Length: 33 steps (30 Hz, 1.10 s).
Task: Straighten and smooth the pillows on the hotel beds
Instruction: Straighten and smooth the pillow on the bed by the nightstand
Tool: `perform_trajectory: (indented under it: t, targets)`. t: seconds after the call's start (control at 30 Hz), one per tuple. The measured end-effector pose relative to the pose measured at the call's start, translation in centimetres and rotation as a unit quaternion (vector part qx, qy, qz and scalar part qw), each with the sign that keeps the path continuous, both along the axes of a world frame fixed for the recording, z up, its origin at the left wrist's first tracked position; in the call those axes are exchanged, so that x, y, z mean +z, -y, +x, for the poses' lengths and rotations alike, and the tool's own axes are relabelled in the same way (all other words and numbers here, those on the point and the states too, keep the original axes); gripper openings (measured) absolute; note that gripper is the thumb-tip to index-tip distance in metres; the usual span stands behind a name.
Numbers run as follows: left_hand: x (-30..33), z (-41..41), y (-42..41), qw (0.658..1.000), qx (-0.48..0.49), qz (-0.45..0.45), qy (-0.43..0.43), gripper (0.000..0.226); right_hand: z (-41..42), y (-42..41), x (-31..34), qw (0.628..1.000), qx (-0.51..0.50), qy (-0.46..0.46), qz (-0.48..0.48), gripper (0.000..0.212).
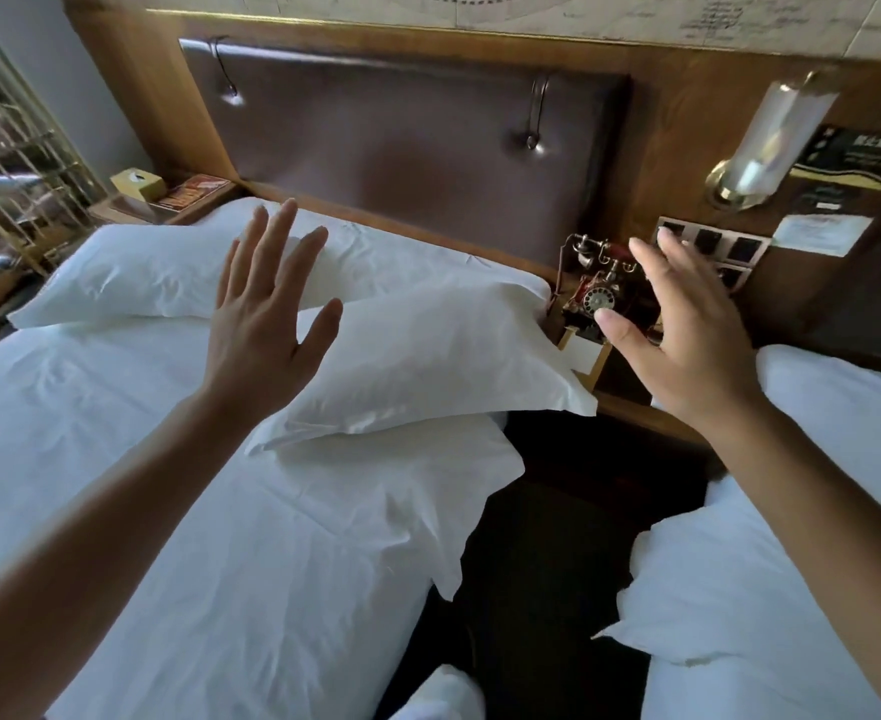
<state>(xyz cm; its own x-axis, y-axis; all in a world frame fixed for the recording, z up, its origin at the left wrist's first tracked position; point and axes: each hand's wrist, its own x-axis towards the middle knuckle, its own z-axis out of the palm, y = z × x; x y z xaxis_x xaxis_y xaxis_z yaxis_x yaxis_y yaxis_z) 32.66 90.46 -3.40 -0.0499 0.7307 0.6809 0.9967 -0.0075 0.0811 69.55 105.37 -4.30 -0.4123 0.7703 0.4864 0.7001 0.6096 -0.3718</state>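
Both our hands spread wide and empty, the skewed pillow [428, 366] lies just below our left hand [264, 324], nearer than our right hand [687, 345].

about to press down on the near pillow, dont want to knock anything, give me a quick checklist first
1. Left hand open, nothing held: ok.
2. Right hand open, nothing held: ok.
3. Near pillow squared to the headboard: not ok, it lies askew, one corner past the bed edge.
4. Far pillow lying flat: ok, slightly creased.
5. Right hand clear of the antique telephone: cannot tell, they overlap in view.
6. Duvet smooth: not ok, wrinkled.
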Motion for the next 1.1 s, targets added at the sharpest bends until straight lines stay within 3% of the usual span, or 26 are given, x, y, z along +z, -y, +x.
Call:
perform_trajectory:
  t: [0.2,0.47,0.67,0.9,1.1]
  targets:
    - [-5.0,-3.3,-7.8,0.999,0.029,-0.029,0.035,0.059,-2.6,-7.2,-3.3,0.999,0.008,0.039,-0.026,0.073]
    - [-11.4,-7.1,-16.8,0.991,0.035,-0.128,0.012,0.067,-7.8,-15.2,-7.3,0.989,0.007,0.113,-0.1,0.08]
    - [-15.1,-7.5,-18.4,0.976,0.059,-0.203,0.052,0.079,-10.8,-20.3,-11.0,0.976,0.033,0.154,-0.148,0.084]
    - [-17.7,-7.4,-21.2,0.972,0.106,-0.202,0.053,0.085,-12.7,-26.6,-15.0,0.967,0.082,0.159,-0.181,0.092]
    - [-21.8,-4.4,-24.4,0.947,0.192,-0.233,0.111,0.09,-13.5,-34.0,-18.8,0.93,0.125,0.208,-0.277,0.103]
